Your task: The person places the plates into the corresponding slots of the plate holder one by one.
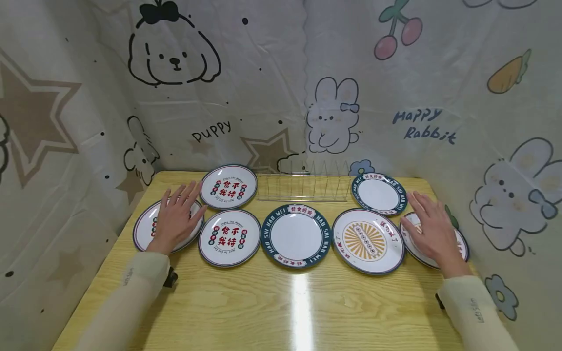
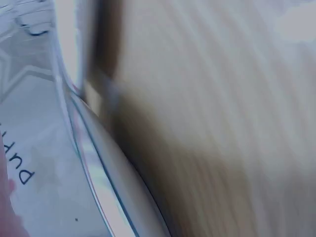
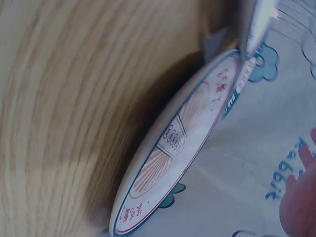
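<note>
My left hand [image 1: 176, 214], fingers straight and spread, is over the leftmost plate [image 1: 143, 229], a white one with red lettering, and partly covers it. On the other side my right hand [image 1: 432, 229], also with extended fingers, is above the rightmost white plate [image 1: 461, 247] and hides its middle. Whether either hand touches its plate cannot be told. Neither holds anything. Between them lie two red-lettered plates [image 1: 229, 238], two with dark teal rims [image 1: 296, 236], and one with an orange sunburst [image 1: 369, 241]. The right wrist view shows a sunburst plate [image 3: 168, 143] edge-on.
A low metal wire rack [image 1: 303, 187] stands at the back of the wooden table [image 1: 246, 307], between the rear plates. Behind and beside the table hang pale curtains [image 1: 272, 73] with cartoon prints. Light glares on the table's front middle.
</note>
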`<state>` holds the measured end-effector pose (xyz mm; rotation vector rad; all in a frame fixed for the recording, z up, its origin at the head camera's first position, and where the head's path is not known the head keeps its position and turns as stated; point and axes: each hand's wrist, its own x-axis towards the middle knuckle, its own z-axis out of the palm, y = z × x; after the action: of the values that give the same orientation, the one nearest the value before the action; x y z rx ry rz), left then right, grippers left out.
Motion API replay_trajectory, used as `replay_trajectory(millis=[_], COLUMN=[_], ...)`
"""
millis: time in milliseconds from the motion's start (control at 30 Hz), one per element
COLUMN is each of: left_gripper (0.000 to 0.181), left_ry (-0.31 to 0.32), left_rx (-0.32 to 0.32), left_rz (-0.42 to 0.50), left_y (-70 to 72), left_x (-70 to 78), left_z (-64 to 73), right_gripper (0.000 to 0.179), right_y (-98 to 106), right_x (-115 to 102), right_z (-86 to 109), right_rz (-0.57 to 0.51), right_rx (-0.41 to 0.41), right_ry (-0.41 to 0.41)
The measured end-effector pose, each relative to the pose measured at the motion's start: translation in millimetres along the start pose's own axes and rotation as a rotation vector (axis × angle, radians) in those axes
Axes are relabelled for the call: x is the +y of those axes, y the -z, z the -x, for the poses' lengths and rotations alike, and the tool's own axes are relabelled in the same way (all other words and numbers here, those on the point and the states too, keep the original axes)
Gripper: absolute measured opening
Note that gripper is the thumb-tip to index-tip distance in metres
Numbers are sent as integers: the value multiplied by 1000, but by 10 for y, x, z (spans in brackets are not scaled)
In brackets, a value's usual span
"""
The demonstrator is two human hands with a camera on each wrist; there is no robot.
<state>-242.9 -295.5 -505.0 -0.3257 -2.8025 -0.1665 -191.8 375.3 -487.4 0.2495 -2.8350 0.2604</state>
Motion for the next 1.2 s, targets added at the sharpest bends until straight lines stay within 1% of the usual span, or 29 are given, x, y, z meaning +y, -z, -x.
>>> replay_trajectory(millis=[67,167,267,333,433,533,633,733,833,900,1033,1200], left_gripper=[74,69,67,67,65,63,61,60,59,58,57,54], left_ry=[47,106,162,189,196,178,183,214,242,254,268,294], left_rx=[14,30,19,4,-13,-19,-36,-68,-101,-115,-134,-134], left_rz=[117,282,403,483,592,693,768,829,871,896,939,976], left_y=[-17,-44,-51,-41,-39,-71,-128,-191,-262,-305,-392,-462], left_x=[91,226,381,491,636,751,856,974,1096,1162,1245,1314], left_z=[-59,-155,-269,-345,-441,-522,-604,-704,-820,-886,-977,-1037], right_gripper=[73,72,70,69,65,64,64,66,68,69,70,72], right_y=[39,92,109,109,114,119,116,110,117,120,108,65], right_x=[17,35,80,132,213,268,298,326,364,386,404,389], right_z=[19,55,98,133,199,273,347,430,513,558,643,718], right_rz=[-78,-152,-222,-280,-355,-394,-403,-407,-420,-433,-454,-476], right_rx=[10,5,4,23,54,65,50,15,-11,-20,-38,-52], right_ry=[-45,-127,-203,-234,-270,-309,-345,-403,-469,-497,-540,-590])
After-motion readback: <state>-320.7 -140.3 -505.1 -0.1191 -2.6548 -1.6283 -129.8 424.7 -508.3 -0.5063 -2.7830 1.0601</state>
